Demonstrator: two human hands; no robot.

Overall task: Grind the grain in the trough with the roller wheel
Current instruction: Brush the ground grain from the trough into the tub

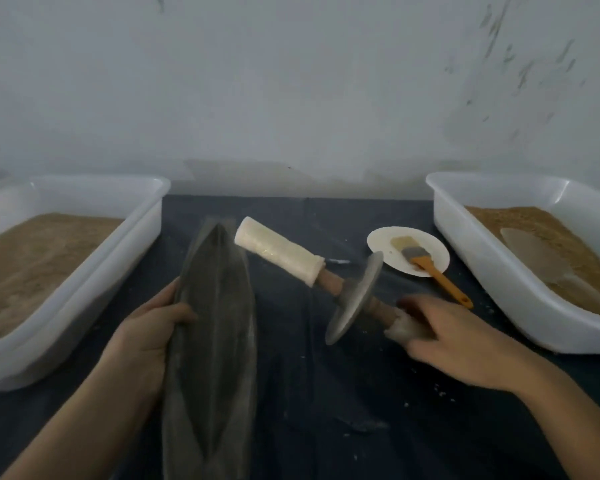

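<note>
Grinding not started: trough (212, 327) looks empty, my left fingers (184, 311) grip its rim, right fingers (417, 336) closing loosely on roller wheel (355, 299) handle right of it.

Both forearms are bare to the frame's lower edge, no sleeve showing on either. The left hand (146, 336) beside the trough (212, 341) and the right hand (454, 341) further from it carry no glove, ring or watch.

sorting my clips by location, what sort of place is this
Probably a makeshift grinding bench set against a bare wall: a dark boat-shaped trough, a roller wheel on a wooden axle, and two white tubs of brown grain.
</note>
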